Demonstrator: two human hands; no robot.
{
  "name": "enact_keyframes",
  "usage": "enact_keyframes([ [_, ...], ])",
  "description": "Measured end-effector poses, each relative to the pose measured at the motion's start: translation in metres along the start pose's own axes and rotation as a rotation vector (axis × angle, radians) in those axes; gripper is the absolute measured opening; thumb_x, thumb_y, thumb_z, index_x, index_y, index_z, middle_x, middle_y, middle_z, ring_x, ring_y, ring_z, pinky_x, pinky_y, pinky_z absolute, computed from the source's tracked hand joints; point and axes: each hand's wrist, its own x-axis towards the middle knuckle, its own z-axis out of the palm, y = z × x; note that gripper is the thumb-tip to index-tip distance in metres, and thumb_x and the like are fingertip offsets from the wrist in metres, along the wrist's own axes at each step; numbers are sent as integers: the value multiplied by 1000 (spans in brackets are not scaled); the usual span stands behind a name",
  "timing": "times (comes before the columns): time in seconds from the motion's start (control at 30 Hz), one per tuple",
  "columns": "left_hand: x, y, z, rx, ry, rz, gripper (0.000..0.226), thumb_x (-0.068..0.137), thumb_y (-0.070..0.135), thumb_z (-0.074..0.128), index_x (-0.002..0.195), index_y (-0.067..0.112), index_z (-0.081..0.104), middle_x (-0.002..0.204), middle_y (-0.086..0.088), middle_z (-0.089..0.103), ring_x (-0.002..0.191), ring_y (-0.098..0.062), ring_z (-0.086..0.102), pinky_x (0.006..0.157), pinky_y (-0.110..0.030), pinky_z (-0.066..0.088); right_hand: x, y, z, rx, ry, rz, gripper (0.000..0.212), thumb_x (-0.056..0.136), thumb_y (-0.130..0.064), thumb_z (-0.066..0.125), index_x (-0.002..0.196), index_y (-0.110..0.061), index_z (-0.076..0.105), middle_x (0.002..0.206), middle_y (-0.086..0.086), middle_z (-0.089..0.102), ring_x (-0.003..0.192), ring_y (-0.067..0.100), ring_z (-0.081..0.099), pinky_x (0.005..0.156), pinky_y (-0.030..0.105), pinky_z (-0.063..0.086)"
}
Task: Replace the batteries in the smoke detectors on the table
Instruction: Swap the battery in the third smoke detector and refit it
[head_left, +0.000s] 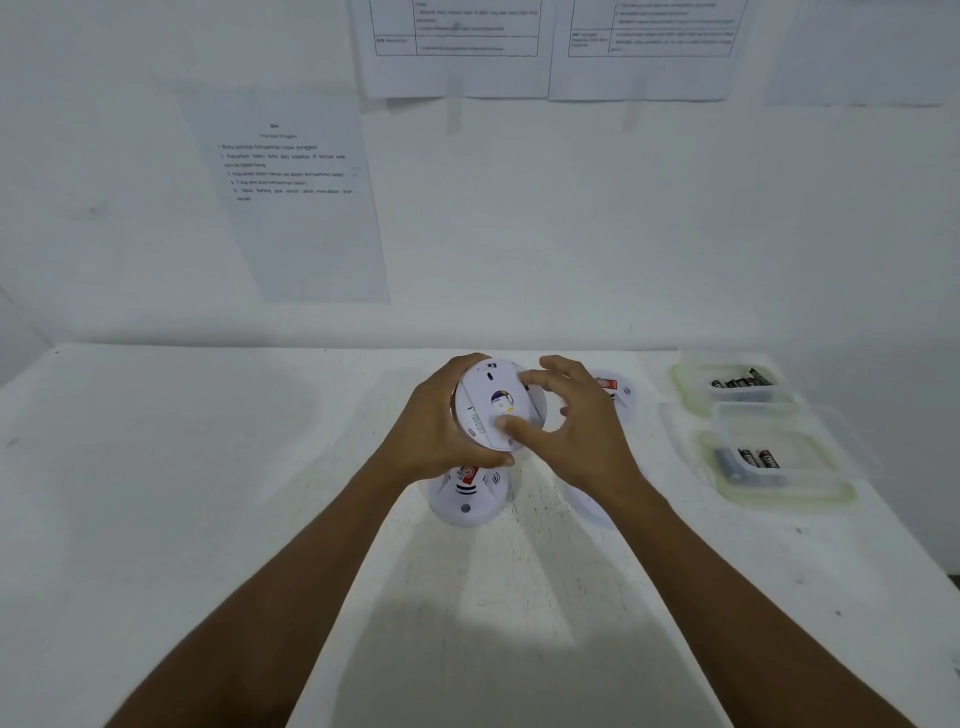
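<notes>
Hands over the table, one smoke detector between them.
My left hand clamps its rim; right hand spread, thumb on its back. I count two more detectors, two battery tubs.

Cool, bluish, rather dim light leaves one brighter patch on the white painted bench at lower centre, flanked by broad soft shadows. The wide lens bows the bench's edges toward the corners, and print on the white paper sheets at upper left is too soft to read.
</notes>
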Motion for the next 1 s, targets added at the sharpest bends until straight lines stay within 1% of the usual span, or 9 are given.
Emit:
enact_keyframes([
  [0.13, -4, 2, -4, 1, 35, -23, 87, 42, 53, 86, 121, 43, 47, 118, 21, 60, 110, -4, 59, 92, -17, 48, 6, -13, 9, -60, -32, -26, 75, 67, -43, 85, 132, -20, 56, 148, -4, 42, 137, 12, 35, 105, 25, 28],
  [0.3, -10, -4, -16, 9, 43, -21, 89, 41, 41, 89, 123, 32, 55, 116, 16, 63, 108, -7, 61, 91, -27, 52, 11, -16, 22, -65, -130, -55, 75, 69, -35, 84, 134, -20, 51, 149, -3, 42, 135, 15, 36, 111, 42, 34],
  [0.43, -13, -15, -23, 15, 59, -34, 90, 41, 40, 90, 122, 37, 53, 118, 20, 62, 109, -3, 59, 91, -23, 51, 21, -15, 29, -189, -130, -139, 79, 62, -55, 78, 131, -24, 57, 139, -8, 41, 125, 12, 38, 99, 36, 36],
  [0.5, -13, -21, -26, 20, 64, -40, 87, 42, 44, 88, 120, 46, 49, 118, 24, 60, 109, 0, 59, 90, -18, 49, 27, -17, 34, -300, -113, -199, 74, 63, -54, 79, 128, -24, 60, 129, -8, 46, 118, 13, 41, 93, 36, 37],
  [0.6, -9, -31, -32, 33, 68, -93, 77, 45, 46, 85, 113, 54, 49, 113, 28, 60, 106, 4, 59, 90, -16, 49, 35, -27, 45, -367, -118, -266, 62, 65, -52, 66, 120, -22, 68, 117, -4, 65, 107, 17, 56, 90, 37, 43],
  [0.67, -8, -40, -42, 93, 64, -122, 71, 48, 48, 86, 108, 54, 50, 106, 31, 59, 99, 10, 58, 87, -17, 50, 39, -33, 52, -262, -99, -289, 45, 70, -42, 62, 108, -22, 75, 104, -3, 74, 92, 16, 67, 84, 34, 52],
  [0.8, -24, -68, -72, 52, 144, -178, 85, 45, 27, 97, 110, 51, 48, 108, 25, 61, 99, 9, 58, 79, -6, 46, 69, -21, 61, -36, -9, -225, 17, 82, -25, 61, 88, -24, 77, 82, -12, 75, 75, 5, 69, 72, 36, 57],
  [0.93, -43, -90, -94, 15, 132, -225, 94, 46, 20, 98, 124, 39, 49, 116, 21, 61, 108, 2, 59, 89, -20, 50, 107, -1, 75, -204, -99, -69, 22, 86, -11, 58, 89, -25, 75, 81, -9, 73, 70, 6, 63, 77, 39, 54],
  [1.0, -47, -94, -100, 10, 111, -229, 95, 47, 19, 98, 127, 33, 49, 117, 19, 61, 109, 0, 58, 89, -22, 52, 119, 4, 90, -358, -188, -19, 27, 87, -11, 53, 90, -28, 73, 85, -9, 71, 85, 15, 65, 84, 38, 44],
])
